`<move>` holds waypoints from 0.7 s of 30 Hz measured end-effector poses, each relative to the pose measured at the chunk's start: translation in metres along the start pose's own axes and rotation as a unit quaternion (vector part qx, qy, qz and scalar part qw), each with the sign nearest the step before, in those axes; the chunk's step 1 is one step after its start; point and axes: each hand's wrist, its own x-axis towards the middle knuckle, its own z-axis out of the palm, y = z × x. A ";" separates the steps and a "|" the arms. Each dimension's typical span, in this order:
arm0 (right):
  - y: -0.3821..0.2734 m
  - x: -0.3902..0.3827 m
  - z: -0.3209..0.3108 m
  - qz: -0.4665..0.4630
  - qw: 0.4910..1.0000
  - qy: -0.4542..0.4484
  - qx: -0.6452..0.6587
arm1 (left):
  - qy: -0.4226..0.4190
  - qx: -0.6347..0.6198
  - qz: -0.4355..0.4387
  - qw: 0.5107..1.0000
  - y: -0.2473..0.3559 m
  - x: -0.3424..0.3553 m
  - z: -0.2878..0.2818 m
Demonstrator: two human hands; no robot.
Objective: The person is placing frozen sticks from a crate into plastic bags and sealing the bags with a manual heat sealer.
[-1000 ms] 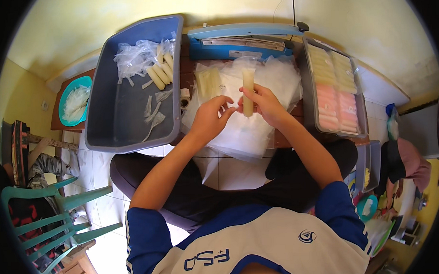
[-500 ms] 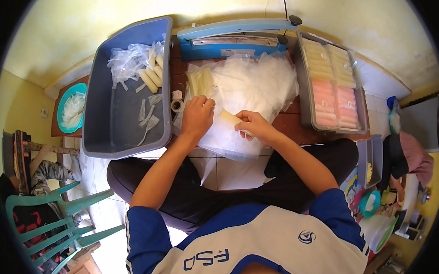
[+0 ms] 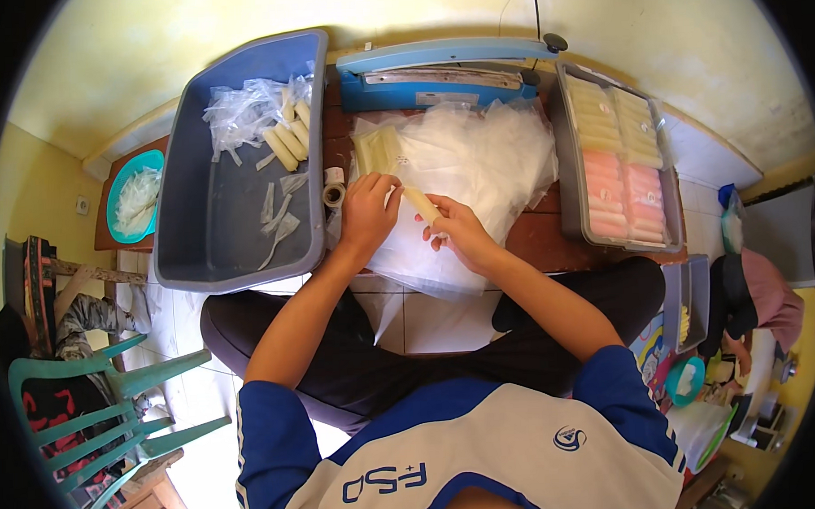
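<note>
Between the thumb and fingers of my right hand (image 3: pixel 465 233) is a pale yellow stick (image 3: pixel 420 203), its far end pointing up and left toward my left hand. My left hand (image 3: pixel 368 215) is closed, its fingers at the near edge of a clear plastic bag (image 3: pixel 379 148) that has several pale yellow sticks in it. That bag lies on the left of a pile of flat clear plastic bags (image 3: pixel 476 153) in front of me. The fingertips of my left hand are partly hidden, but they appear to pinch the bag's mouth.
A grey bin (image 3: pixel 237 251) at the left holds loose yellow sticks and plastic scraps. Beside it stands a tape roll (image 3: pixel 334 194). A blue sealer (image 3: pixel 446 74) sits behind the pile. At the right, a grey crate (image 3: pixel 572 222) holds filled yellow and pink packs. Another person (image 3: pixel 759 287) is far right.
My right hand has moved slightly up and left, bringing the yellow stick closer to my left hand and the bag. The left hand has stayed nearly in place.
</note>
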 end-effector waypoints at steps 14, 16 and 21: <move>0.028 0.066 -0.001 -0.167 0.978 0.123 -0.016 | -0.017 -0.021 0.005 1.000 0.000 -0.001 0.004; 0.028 0.070 -0.009 -0.170 0.977 0.132 -0.007 | -0.015 -0.024 0.007 1.000 0.001 0.001 0.007; 0.001 0.057 0.004 -0.144 0.970 0.136 -0.138 | -0.018 -0.013 0.006 1.000 -0.004 -0.004 0.001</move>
